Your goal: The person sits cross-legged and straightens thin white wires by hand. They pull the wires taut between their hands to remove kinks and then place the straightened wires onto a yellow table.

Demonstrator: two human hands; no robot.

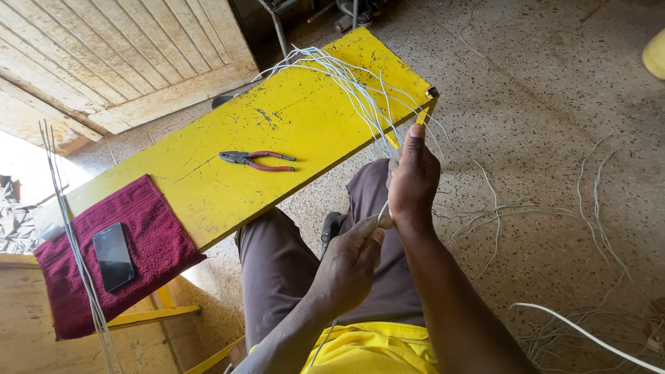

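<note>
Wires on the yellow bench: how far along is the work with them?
Looks done: thin straight wires lie across the red cloth. In hand: the left hand and right hand pinch one wire between them; pliers lie unused on the bench. Left: a loose bundle on the bench and tangled wires on the floor.

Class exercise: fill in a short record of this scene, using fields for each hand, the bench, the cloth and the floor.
Left hand: pinches a thin white wire between thumb and fingers.
Right hand: grips the same wire higher up, thumb raised.
Bench: yellow, bearing pliers with red handles and a bundle of white wires.
Cloth: dark red, on the bench end, a black phone on it.
Floor: speckled, with loose wires scattered about.
</note>
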